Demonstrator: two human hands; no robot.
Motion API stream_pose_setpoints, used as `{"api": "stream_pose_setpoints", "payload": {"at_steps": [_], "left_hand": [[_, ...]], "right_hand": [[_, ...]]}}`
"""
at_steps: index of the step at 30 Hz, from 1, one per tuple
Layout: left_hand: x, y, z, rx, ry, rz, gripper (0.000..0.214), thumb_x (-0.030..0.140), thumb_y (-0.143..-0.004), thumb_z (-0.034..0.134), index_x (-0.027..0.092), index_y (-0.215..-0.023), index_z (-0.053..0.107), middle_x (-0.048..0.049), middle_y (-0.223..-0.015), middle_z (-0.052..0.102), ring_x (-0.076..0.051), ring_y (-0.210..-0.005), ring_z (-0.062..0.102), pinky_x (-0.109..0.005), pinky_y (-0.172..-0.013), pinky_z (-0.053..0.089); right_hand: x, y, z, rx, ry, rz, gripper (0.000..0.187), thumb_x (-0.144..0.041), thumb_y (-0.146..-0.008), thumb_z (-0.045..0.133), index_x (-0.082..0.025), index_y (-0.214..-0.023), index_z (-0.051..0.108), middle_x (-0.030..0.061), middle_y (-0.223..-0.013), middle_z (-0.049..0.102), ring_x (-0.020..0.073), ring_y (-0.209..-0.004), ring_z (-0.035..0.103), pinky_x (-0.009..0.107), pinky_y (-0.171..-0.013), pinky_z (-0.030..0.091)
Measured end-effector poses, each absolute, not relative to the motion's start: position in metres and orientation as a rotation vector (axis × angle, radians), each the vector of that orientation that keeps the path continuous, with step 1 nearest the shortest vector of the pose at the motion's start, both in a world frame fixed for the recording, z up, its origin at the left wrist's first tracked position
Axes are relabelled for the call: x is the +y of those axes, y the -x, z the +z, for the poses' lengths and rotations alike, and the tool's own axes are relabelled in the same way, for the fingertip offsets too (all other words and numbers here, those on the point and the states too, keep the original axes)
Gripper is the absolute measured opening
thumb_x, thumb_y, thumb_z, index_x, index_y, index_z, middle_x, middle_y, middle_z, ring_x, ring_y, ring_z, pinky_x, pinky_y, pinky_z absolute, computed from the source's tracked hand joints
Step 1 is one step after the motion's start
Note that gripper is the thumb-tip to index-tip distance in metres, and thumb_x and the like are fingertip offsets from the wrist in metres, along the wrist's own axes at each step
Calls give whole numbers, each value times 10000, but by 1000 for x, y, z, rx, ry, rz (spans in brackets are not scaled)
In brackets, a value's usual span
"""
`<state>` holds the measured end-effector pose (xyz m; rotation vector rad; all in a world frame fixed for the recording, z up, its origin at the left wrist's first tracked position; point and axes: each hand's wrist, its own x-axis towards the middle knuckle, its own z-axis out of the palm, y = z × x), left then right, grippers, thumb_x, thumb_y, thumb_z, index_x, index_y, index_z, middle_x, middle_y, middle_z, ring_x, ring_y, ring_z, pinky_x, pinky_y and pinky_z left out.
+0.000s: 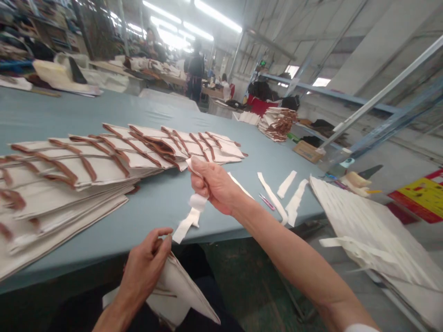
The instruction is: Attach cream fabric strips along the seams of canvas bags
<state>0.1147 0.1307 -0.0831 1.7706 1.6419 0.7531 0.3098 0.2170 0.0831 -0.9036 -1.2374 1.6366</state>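
Observation:
My right hand (214, 184) is closed over the table, with a white cloth strip (189, 166) pinched between thumb and fingers. Below that hand are more white strip pieces (187, 226); whether they join the held strip I cannot tell. My left hand (147, 260) is low, at the near table edge, its thumb and fingers closed on a folded white fabric panel (183, 286) that hangs over my lap. To the left lies a long overlapping row of white fabric panels with brown trim (100, 157).
Several loose white strips (272, 193) and small purple thread snips (266, 201) lie to the right. A slanted board with white strips (374, 244) stands beside the blue-grey table (152, 203). Farther back are a stack of brown-edged pieces (277, 123), a cardboard box (307, 151) and a standing person (194, 69).

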Motion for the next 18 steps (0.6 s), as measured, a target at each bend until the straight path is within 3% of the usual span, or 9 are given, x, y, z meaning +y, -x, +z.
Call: {"api": "stream_pose_setpoints", "payload": {"at_steps": [5, 10, 14, 16, 18], "left_hand": [[109, -87, -77, 1661, -1655, 939, 578, 638, -985, 515, 178, -1256, 739, 25, -633, 768, -233, -640, 758, -292, -671, 551], [93, -95, -72, 1642, -1673, 1030, 739, 472, -909, 678, 203, -1591, 590, 85, -581, 652, -231, -595, 693, -289, -651, 523], [69, -98, -77, 1587, -1679, 1119, 805, 421, -940, 630, 150, -1684, 485, 73, -611, 629, -211, -603, 649, -295, -700, 558], [53, -96, -75, 1558, -1680, 1175, 745, 448, -962, 602, 152, -1644, 558, 55, -613, 626, -201, -600, 620, -293, -691, 557], [37, -93, -68, 1478, -1666, 1262, 625, 515, -963, 626, 192, -1487, 732, -2, -696, 740, -209, -644, 674, -296, -690, 579]], "right_hand": [[160, -280, 91, -1286, 735, 1841, 620, -657, -831, 892, -235, -692, 460, -112, -588, 384, 53, -493, 251, 214, -455, 158], [138, -247, 84, -1064, 692, 1964, 568, -581, -901, 874, -228, -699, 478, -130, -572, 289, 56, -469, 172, 214, -455, 165], [138, -240, 69, -873, 792, 1893, 514, -540, -899, 896, -220, -739, 528, -149, -528, 276, 56, -449, 153, 192, -441, 170], [137, -243, 57, -822, 845, 1860, 514, -546, -895, 899, -215, -750, 533, -153, -516, 292, 53, -447, 152, 183, -437, 159], [132, -247, 44, -796, 887, 1844, 511, -556, -892, 899, -211, -769, 541, -157, -517, 292, 49, -447, 156, 176, -443, 165]]}}
